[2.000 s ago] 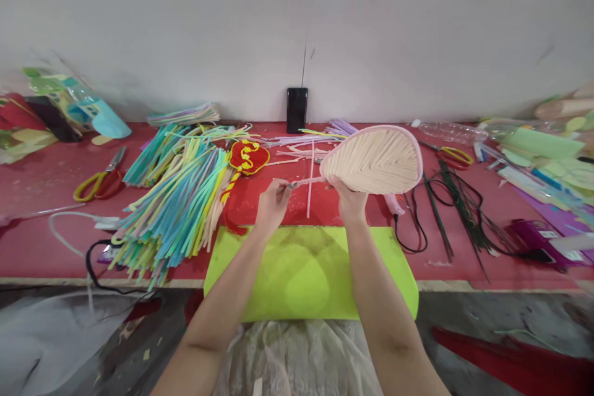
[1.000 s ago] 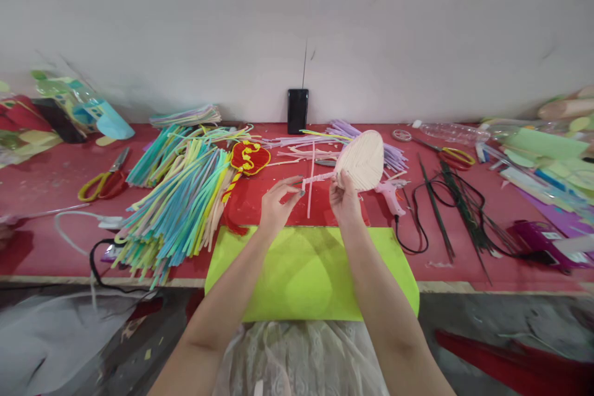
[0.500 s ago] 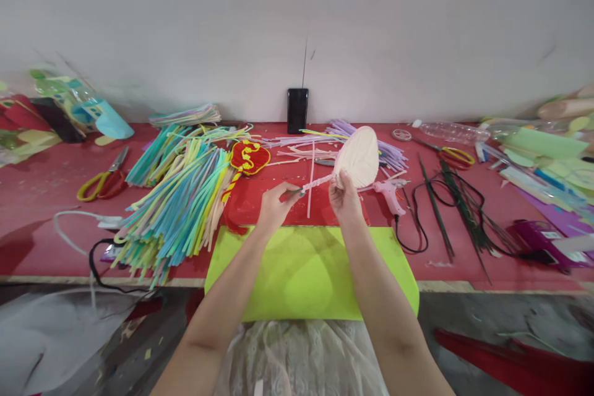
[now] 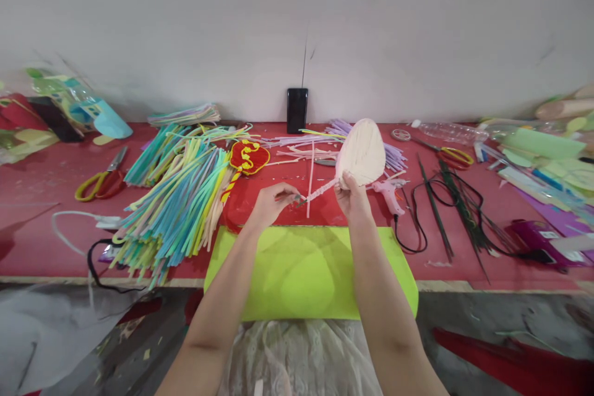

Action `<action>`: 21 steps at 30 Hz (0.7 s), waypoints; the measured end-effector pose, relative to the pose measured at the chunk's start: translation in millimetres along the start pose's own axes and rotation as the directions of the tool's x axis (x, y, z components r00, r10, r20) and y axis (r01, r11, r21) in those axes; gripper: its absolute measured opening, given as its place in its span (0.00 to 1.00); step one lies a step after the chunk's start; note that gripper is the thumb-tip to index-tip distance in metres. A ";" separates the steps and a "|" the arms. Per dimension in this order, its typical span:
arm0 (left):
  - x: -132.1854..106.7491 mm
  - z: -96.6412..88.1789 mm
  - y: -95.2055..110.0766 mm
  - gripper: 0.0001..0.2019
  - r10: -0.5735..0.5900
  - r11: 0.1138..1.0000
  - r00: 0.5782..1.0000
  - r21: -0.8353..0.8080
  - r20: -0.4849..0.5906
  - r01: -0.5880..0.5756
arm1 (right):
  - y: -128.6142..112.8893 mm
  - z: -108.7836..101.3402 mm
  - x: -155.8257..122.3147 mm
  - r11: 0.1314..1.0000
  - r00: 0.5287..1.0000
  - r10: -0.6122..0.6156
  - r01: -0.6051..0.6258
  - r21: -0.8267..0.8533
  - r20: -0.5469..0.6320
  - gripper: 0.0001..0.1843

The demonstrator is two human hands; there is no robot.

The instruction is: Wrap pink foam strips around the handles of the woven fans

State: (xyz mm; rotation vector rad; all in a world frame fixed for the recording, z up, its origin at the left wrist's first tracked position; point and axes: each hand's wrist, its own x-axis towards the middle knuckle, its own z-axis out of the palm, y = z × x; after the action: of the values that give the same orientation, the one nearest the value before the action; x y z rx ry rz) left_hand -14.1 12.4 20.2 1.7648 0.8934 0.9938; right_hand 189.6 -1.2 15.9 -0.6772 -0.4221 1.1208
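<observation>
My right hand (image 4: pixel 353 197) grips the base of a cream leaf-shaped piece (image 4: pixel 362 151) made of fuzzy stems, held up and tilted above the red table (image 4: pixel 41 241). A pink stem (image 4: pixel 321 190) runs down and left from the leaf. My left hand (image 4: pixel 271 202) pinches the lower end of that stem, fingers closed. Both hands hover just beyond a yellow-green foam sheet (image 4: pixel 309 272) at the table's front edge.
A big pile of coloured fuzzy stems (image 4: pixel 179 195) lies left, with a red-and-yellow ornament (image 4: pixel 248 158) beside it. Yellow-handled scissors (image 4: pixel 99 182) are far left. A pink glue gun (image 4: pixel 390 193), dark wires (image 4: pixel 457 210) and more scissors (image 4: pixel 452 154) sit right. A phone (image 4: pixel 297 109) leans on the back wall.
The leaf piece turned from broadside to a narrower, more upright view and rose slightly. My left hand slid down to the stem's end and closed on it.
</observation>
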 end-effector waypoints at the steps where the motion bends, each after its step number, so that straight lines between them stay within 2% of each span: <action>1: 0.1 -0.7 0.4 0.05 0.015 0.999 1.000 0.037 -0.011 -0.014 | -1.5 -0.1 -1.4 1.000 1.000 -0.017 0.018 -0.022 0.014 0.17; 8: 1.0 -2.4 1.9 0.03 0.202 0.919 0.965 0.374 -0.166 -0.127 | -4.3 -4.9 -4.0 0.973 0.993 -0.094 0.107 -0.203 0.074 0.15; 14: 0.4 -3.3 -5.2 0.04 0.382 0.749 0.912 0.628 -0.146 -0.213 | -1.1 -2.7 -5.5 0.952 0.983 -0.167 0.182 -0.245 0.079 0.12; 18: 0.2 -2.1 -6.1 0.05 0.416 0.677 0.898 0.707 -0.139 -0.204 | 1.4 0.1 -6.8 0.929 0.973 -0.217 0.231 -0.289 0.081 0.13; 21: -0.1 0.0 -5.8 0.05 0.411 0.659 0.900 0.729 -0.146 -0.182 | 3.1 2.4 -8.9 0.897 0.960 -0.269 0.279 -0.343 0.076 0.14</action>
State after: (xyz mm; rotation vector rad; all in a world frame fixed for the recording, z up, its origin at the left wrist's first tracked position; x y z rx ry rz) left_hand -15.0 14.3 14.9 2.5218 1.3281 1.2651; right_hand 182.6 -7.9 15.7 -0.8854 -0.7297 0.7916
